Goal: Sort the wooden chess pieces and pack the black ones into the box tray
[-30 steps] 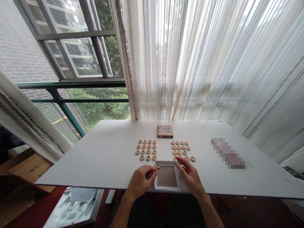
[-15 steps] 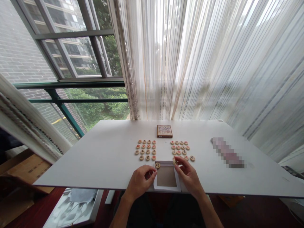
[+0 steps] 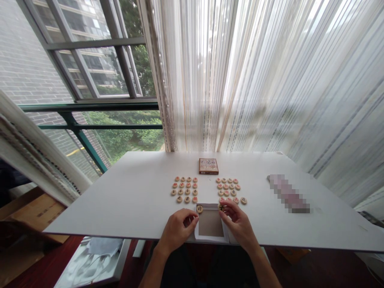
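A shallow white open box (image 3: 196,231) with a grey-brown bottom lies at the table's near edge. One round Chinese chess piece (image 3: 199,209) with a black character sits in its far left corner. My left hand (image 3: 177,227) is closed at the box's left wall, thumb and fingers gripping that side. My right hand (image 3: 239,225) pinches another Chinese chess piece (image 3: 221,207), also marked in black, at the far right corner of the box. Whether this piece touches the box bottom is hard to see.
Rows of Chinese chess pieces (image 3: 187,192) in red and black lie left of centre, with another group (image 3: 226,187) on the right. A patterned box (image 3: 208,166) lies behind them on the white table (image 3: 120,192). A blurred pinkish object (image 3: 288,194) lies at the right.
The piece in my right hand has come down slightly and its black character shows more fully. My left hand stays at the box wall. The view has shifted very slightly.
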A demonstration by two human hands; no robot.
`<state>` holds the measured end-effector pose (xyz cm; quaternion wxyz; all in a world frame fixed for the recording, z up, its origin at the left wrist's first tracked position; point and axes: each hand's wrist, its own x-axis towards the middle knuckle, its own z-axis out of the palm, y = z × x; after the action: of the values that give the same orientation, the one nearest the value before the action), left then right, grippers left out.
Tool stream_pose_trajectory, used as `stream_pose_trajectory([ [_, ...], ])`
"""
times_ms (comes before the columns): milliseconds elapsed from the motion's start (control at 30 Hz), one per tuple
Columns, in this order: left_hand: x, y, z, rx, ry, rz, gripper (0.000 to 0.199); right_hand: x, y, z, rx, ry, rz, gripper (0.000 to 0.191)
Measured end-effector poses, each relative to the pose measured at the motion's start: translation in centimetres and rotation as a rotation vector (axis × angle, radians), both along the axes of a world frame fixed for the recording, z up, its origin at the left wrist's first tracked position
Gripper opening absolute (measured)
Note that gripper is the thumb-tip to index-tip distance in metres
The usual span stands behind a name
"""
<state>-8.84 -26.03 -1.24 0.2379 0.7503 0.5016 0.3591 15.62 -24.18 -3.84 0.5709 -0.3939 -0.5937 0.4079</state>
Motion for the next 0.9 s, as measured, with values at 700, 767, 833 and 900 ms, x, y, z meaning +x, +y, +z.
stream_pose_trajectory([
  [700, 0.1, -0.1, 0.1, 0.001, -0.013, 0.006, 0.017, 0.1, 0.3, -0.9, 0.006, 0.038, -0.029, 0.026],
  [767, 0.1, -0.1, 0.0, 0.000, -0.008, 0.006, 0.017, 0.2, 0.4, -1.0, -0.006, 0.042, -0.029, 0.029],
  [833, 0.1, -0.1, 0.0, -0.004, -0.002, 0.003, 0.017, 0.2, 0.3, -0.9, -0.013, 0.040, -0.028, 0.031],
  [900, 0.1, -0.1, 0.1, -0.005, -0.002, 0.001, 0.017, 0.3, 0.3, -0.7, -0.016, 0.028, -0.026, 0.033],
])
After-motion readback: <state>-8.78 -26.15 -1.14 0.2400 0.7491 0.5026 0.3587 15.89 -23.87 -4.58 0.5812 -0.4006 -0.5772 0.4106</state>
